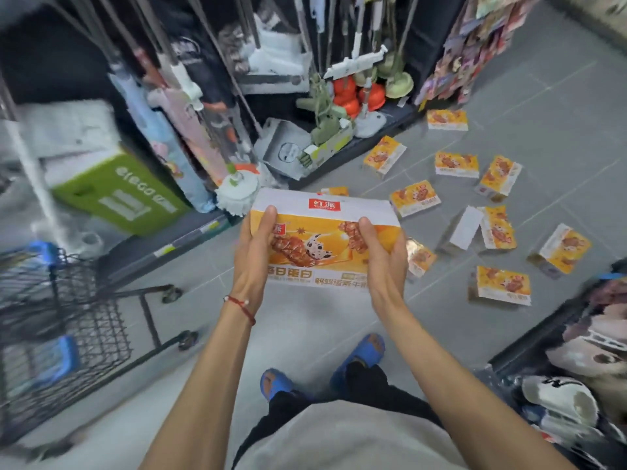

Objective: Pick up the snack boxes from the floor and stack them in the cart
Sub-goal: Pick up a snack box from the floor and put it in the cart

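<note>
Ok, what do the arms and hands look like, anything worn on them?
The left arm and right arm are bare: no sleeves, no gloves. The left wrist carries a thin red cord bracelet with small pale beads. The left hand and right hand show no rings or watch.

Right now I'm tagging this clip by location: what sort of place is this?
Likely a shop aisle: a wire shopping cart, mops racked on shelving, and identical snack boxes on the floor.
</note>
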Tool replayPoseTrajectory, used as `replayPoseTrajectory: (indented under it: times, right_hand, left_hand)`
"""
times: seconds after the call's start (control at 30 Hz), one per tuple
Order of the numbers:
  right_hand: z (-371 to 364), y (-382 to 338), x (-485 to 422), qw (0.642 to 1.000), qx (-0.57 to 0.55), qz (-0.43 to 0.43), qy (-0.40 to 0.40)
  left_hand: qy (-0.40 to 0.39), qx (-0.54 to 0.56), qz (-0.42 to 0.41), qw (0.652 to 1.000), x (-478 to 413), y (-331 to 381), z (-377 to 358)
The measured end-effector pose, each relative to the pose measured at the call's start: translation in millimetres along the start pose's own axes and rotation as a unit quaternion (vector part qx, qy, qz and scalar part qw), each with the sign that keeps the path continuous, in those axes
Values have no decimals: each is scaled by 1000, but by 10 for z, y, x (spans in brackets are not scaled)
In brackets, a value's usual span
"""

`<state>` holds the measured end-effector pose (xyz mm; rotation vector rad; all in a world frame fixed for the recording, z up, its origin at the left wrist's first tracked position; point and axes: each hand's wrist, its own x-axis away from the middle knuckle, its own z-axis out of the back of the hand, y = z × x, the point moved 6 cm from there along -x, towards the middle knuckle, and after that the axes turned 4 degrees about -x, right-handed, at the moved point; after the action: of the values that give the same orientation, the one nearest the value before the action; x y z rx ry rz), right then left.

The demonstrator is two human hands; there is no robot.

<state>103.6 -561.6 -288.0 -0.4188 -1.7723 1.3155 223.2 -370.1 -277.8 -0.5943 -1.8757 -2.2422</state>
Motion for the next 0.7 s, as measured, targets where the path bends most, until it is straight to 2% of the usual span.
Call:
replayPoseTrajectory:
  times: [0.4, 0.53, 0.7]
  right_hand:
    - [-1910, 820, 1527, 980, 84, 1, -181]
    - [-2385, 1026, 1961, 966, 102, -5, -239]
    - [-2875, 1199, 2371, 943, 135, -4, -304]
  left_hand:
    - [181, 95, 6, 979, 857, -628, 2729]
    - [243, 123, 8, 962, 1141, -797, 3364]
    - [327, 158, 56, 930, 1440, -1120, 3943]
